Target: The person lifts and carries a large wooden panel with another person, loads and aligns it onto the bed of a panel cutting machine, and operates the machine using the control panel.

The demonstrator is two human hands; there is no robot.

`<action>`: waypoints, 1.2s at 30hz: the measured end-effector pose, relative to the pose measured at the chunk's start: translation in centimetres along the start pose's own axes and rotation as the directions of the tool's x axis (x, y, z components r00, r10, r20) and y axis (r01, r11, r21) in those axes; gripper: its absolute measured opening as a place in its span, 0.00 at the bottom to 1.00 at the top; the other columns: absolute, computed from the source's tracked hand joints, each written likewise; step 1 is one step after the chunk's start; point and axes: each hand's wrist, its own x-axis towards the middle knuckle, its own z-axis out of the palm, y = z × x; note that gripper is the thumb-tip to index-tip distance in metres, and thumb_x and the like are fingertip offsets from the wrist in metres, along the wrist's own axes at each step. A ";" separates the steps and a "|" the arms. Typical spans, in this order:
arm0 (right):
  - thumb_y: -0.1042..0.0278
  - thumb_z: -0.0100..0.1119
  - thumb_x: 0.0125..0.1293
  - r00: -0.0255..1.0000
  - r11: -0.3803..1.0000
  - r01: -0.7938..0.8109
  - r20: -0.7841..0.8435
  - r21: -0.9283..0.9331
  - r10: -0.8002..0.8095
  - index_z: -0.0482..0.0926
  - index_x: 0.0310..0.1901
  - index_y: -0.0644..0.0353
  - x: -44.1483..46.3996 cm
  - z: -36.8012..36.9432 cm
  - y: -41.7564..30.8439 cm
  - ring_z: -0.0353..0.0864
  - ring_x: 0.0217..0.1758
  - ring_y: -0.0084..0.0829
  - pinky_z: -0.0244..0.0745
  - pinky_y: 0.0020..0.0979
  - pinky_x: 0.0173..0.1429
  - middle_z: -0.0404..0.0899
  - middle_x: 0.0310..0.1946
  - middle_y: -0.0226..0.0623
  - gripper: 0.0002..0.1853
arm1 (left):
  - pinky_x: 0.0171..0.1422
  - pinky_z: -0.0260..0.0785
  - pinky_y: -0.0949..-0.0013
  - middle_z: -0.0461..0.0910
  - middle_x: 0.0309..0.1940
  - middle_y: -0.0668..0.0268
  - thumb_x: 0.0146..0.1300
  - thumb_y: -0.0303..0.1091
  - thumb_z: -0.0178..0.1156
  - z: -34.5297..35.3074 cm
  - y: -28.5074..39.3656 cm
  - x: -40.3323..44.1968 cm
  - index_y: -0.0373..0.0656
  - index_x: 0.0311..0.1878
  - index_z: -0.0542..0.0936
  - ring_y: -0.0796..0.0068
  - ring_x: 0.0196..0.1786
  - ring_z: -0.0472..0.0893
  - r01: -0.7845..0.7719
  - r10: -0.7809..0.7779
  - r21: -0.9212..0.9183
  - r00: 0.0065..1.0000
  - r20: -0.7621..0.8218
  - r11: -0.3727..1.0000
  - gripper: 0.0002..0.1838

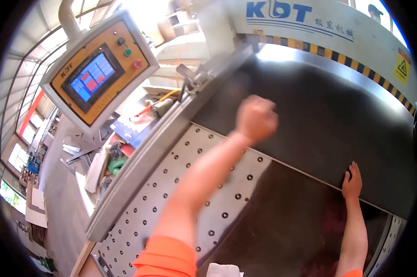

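Fingers (266, 107) of the left hand (257, 120) are curled into a loose fist, blurred, over the near part of a dark grey panel (305, 111); whether they touch its face, or hide something inside the curl, cannot be told. On the right hand (351, 182) they are straight and held close together, with the thumb a little apart, laid flat on the panel just past its near edge and pinching nothing. That edge is the line that matters: it runs slantwise from the metal side fence (144, 159) at the left, down and away to the right, roughly in line with the black-and-yellow warning stripe (328, 53) on the KDT beam (287, 21) beyond. The panel's longer visible run follows the same slant, though its right end fades into the dark rim of the view. From both hands, most of the panel lies forward, toward the beam. The left hand is nearer the fence and reaches farther over the panel; the right is nearer the right-hand end and closer to the near edge. Below the left forearm spreads the pale desk (169, 168) with its rows of small dark-centred dots.
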 end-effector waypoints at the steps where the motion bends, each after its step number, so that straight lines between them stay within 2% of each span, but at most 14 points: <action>1: 0.69 0.52 0.73 1.000 1.000 0.001 0.001 0.016 -0.001 0.78 0.61 0.68 0.1 0.1 -0.3 0.68 0.76 0.48 0.64 0.43 0.77 0.73 0.70 0.47 0.19 | 0.49 0.76 0.50 0.84 0.32 0.52 0.50 0.30 0.64 -4.5 -4.1 1.8 0.38 0.35 0.86 0.49 0.39 0.83 0.007 0.003 0.146 0.998 -0.070 0.989 0.09; 5: 0.71 0.52 0.72 1.000 1.000 0.009 0.011 0.018 -0.010 0.77 0.62 0.69 0.1 -0.2 -0.4 0.66 0.77 0.49 0.63 0.43 0.78 0.71 0.71 0.48 0.19 | 0.61 0.73 0.55 0.84 0.51 0.54 0.55 0.34 0.65 -20.9 -17.8 5.8 0.39 0.49 0.85 0.53 0.54 0.80 0.172 -0.186 0.694 0.981 -0.056 0.699 0.18; 10: 0.73 0.52 0.71 1.000 1.000 0.018 0.012 0.023 -0.018 0.76 0.61 0.69 0.1 -0.3 -0.4 0.66 0.77 0.49 0.63 0.44 0.78 0.71 0.72 0.48 0.20 | 0.66 0.72 0.53 0.79 0.64 0.61 0.63 0.41 0.59 -28.3 -21.6 6.6 0.40 0.51 0.85 0.58 0.63 0.77 0.240 -0.284 0.921 0.947 -0.152 0.307 0.19; 15: 0.72 0.54 0.69 1.000 0.999 0.006 -0.002 0.043 -0.006 0.77 0.60 0.68 0.2 -0.8 -1.2 0.66 0.77 0.50 0.63 0.44 0.78 0.71 0.71 0.48 0.19 | 0.65 0.72 0.51 0.77 0.67 0.59 0.64 0.43 0.58 -28.6 -19.1 9.6 0.40 0.55 0.82 0.56 0.65 0.76 0.246 -0.602 0.947 0.795 -0.076 0.205 0.22; 17: 0.72 0.55 0.68 0.999 0.998 0.030 -0.030 0.047 -0.028 0.77 0.59 0.68 0.0 -0.3 -0.8 0.67 0.76 0.49 0.64 0.44 0.78 0.72 0.70 0.47 0.19 | 0.67 0.71 0.51 0.78 0.65 0.57 0.64 0.44 0.58 -27.5 -20.3 10.0 0.40 0.55 0.82 0.55 0.66 0.75 0.315 -0.559 0.921 0.817 -0.141 0.228 0.21; 19: 0.71 0.56 0.68 0.999 0.998 0.034 -0.043 0.052 -0.032 0.78 0.59 0.67 0.2 -0.5 -0.7 0.67 0.76 0.49 0.64 0.43 0.78 0.72 0.70 0.47 0.19 | 0.70 0.68 0.54 0.80 0.60 0.55 0.61 0.42 0.62 -25.7 -21.8 8.4 0.36 0.56 0.80 0.53 0.67 0.74 0.263 -0.320 0.896 0.936 -0.146 0.359 0.24; 21: 0.71 0.57 0.67 1.000 0.998 0.013 -0.029 0.060 -0.011 0.78 0.58 0.65 0.2 -1.0 -1.3 0.67 0.76 0.48 0.64 0.43 0.78 0.73 0.70 0.46 0.19 | 0.70 0.68 0.54 0.80 0.61 0.53 0.60 0.36 0.63 -22.3 -16.1 7.6 0.37 0.58 0.81 0.52 0.66 0.75 0.174 -0.431 0.868 0.901 0.051 0.466 0.23; 24: 0.70 0.57 0.67 1.000 0.998 -0.027 -0.008 0.053 0.027 0.79 0.59 0.64 0.3 -1.3 -1.8 0.67 0.77 0.47 0.64 0.43 0.78 0.73 0.70 0.45 0.19 | 0.69 0.69 0.53 0.82 0.54 0.49 0.53 0.28 0.66 -14.9 -11.2 -1.3 0.36 0.53 0.81 0.48 0.59 0.80 -0.111 0.022 0.367 0.971 0.237 0.924 0.21; 25: 0.70 0.57 0.67 1.000 0.998 -0.031 -0.004 0.052 0.031 0.79 0.59 0.64 0.2 -1.3 -1.8 0.67 0.77 0.46 0.64 0.42 0.78 0.73 0.70 0.45 0.19 | 0.67 0.70 0.51 0.82 0.54 0.50 0.52 0.29 0.67 -13.2 -7.8 -3.6 0.36 0.51 0.82 0.47 0.60 0.79 -0.244 0.179 0.154 0.921 0.346 0.958 0.20; 27: 0.70 0.57 0.67 1.000 0.998 -0.029 0.003 0.047 0.029 0.79 0.59 0.64 0.3 -1.3 -1.7 0.66 0.77 0.46 0.64 0.42 0.78 0.73 0.70 0.44 0.19 | 0.64 0.72 0.51 0.82 0.56 0.53 0.52 0.31 0.65 -10.0 -0.6 -10.4 0.41 0.44 0.83 0.53 0.62 0.79 -0.229 0.207 -0.032 0.801 0.561 0.973 0.15; 28: 0.69 0.57 0.68 0.999 0.998 -0.044 0.009 0.051 0.043 0.78 0.59 0.64 0.3 -1.5 -2.0 0.66 0.77 0.45 0.64 0.42 0.78 0.72 0.71 0.44 0.19 | 0.61 0.74 0.54 0.82 0.57 0.56 0.54 0.32 0.64 -9.2 2.1 -13.1 0.42 0.45 0.82 0.56 0.61 0.80 -0.380 0.413 -0.181 0.724 0.553 0.907 0.14; 29: 0.69 0.56 0.68 0.999 0.998 -0.043 0.008 0.046 0.042 0.78 0.59 0.64 0.1 -1.5 -1.9 0.66 0.77 0.45 0.64 0.43 0.78 0.72 0.71 0.43 0.19 | 0.59 0.75 0.55 0.82 0.58 0.58 0.55 0.33 0.65 -8.0 4.8 -15.2 0.43 0.45 0.83 0.57 0.60 0.81 -0.264 0.483 -0.446 0.721 0.498 0.855 0.14; 31: 0.68 0.56 0.68 1.000 0.999 -0.029 0.004 0.042 0.029 0.78 0.59 0.64 0.3 -1.2 -1.7 0.66 0.77 0.45 0.64 0.43 0.79 0.72 0.71 0.43 0.19 | 0.60 0.74 0.56 0.82 0.58 0.58 0.57 0.35 0.67 -8.1 10.1 -19.0 0.42 0.49 0.82 0.58 0.60 0.80 -0.127 0.479 -0.553 0.676 0.559 0.824 0.16; 36: 0.67 0.56 0.69 1.000 0.999 -0.017 0.008 0.034 0.017 0.78 0.60 0.64 0.3 -0.8 -1.2 0.66 0.77 0.46 0.62 0.43 0.79 0.72 0.71 0.43 0.20 | 0.57 0.73 0.61 0.83 0.51 0.60 0.64 0.38 0.64 -8.8 14.1 -24.3 0.40 0.52 0.82 0.62 0.53 0.81 0.043 0.483 -0.595 0.538 0.690 0.802 0.17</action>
